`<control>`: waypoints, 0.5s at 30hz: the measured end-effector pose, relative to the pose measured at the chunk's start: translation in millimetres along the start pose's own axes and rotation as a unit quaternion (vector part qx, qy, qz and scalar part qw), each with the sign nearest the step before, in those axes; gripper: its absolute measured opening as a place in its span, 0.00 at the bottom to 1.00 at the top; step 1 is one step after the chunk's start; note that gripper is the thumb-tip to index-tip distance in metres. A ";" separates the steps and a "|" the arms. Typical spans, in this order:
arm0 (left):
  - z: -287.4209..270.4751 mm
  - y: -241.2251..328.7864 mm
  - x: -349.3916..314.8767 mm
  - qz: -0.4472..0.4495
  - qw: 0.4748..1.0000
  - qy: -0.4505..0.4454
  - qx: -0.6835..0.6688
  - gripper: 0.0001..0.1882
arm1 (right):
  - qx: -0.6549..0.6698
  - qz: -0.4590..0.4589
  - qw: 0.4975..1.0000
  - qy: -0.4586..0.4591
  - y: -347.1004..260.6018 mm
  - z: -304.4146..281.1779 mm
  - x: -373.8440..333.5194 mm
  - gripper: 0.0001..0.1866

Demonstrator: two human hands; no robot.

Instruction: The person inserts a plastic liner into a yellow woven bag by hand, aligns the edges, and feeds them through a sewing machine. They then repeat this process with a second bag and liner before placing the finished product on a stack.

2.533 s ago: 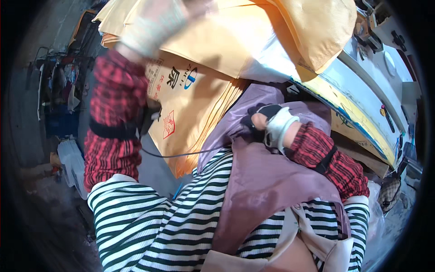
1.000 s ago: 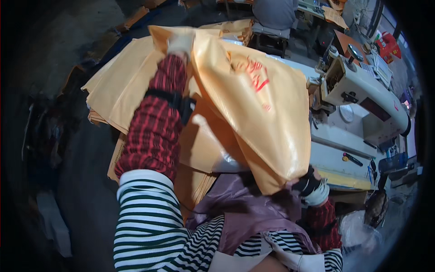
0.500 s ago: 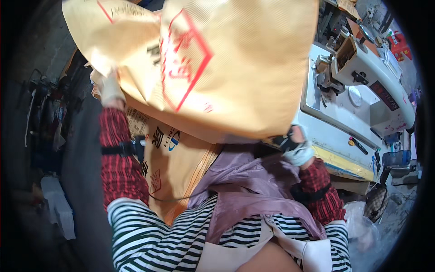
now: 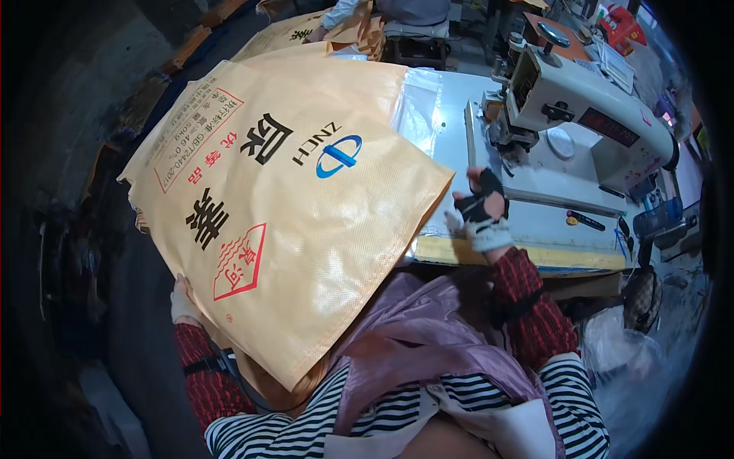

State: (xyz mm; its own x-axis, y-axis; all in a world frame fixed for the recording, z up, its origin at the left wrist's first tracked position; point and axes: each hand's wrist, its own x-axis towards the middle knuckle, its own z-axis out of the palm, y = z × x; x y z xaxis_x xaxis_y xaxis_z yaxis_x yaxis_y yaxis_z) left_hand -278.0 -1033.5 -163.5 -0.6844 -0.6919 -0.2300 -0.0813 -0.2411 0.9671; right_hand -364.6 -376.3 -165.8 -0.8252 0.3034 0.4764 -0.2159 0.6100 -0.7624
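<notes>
A large tan woven sack with black characters, a red diamond mark and a blue round emblem lies flat and slanted before me, on top of more sacks. My left hand, in a whitish glove, is closed at its near left edge; part of the fingers is hidden by the sack. Off the sack's right corner, my right hand hovers by the work table, its fingers apart and holding nothing. It wears a black fingerless covering over a pale glove.
A white sewing machine stands on the pale table at the right. Clear plastic film lies beyond the sack. A small black-handled tool rests near the table's yellow front edge. Another person's hand touches sacks at the far side.
The raised sack has come down flat, showing its printed face. My left hand moved nearer along the sack's left side. My right hand let go of the near edge and moved up, away from it.
</notes>
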 end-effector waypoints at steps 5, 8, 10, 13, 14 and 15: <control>-10.0 -73.6 -67.5 -0.146 0.981 -0.090 -0.087 0.19 | -0.129 -0.127 0.982 -0.058 6.2 29.2 29.0 0.29; 17.3 -110.1 -148.1 -0.341 0.892 -0.224 -0.193 0.13 | 0.162 0.096 0.976 -0.114 55.5 40.5 36.7 0.21; -4.3 -160.6 -173.5 -0.397 0.874 -0.246 -0.133 0.10 | 0.420 0.259 0.861 -0.120 54.4 58.9 34.9 0.18; -44.9 -209.1 -170.6 -0.348 0.931 -0.111 0.013 0.10 | 0.371 0.309 0.860 -0.167 69.6 66.9 39.2 0.20; -27.9 -227.1 -159.0 -0.320 0.940 -0.052 0.108 0.10 | 0.514 0.331 0.748 -0.257 141.0 42.7 62.0 0.18; -56.1 -224.2 -159.7 -0.323 0.941 -0.019 0.100 0.10 | 0.507 0.284 0.804 -0.126 84.4 57.1 41.0 0.18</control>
State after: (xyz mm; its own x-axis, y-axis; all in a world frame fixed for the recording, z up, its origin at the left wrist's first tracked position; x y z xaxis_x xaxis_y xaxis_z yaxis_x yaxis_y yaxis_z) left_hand -109.9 -907.1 -349.8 -0.4705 -0.4199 -0.7761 -0.6211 -0.4671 0.6293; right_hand -446.5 -354.2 -235.6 -0.9929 0.0865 -0.0818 0.0244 -0.5242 -0.8513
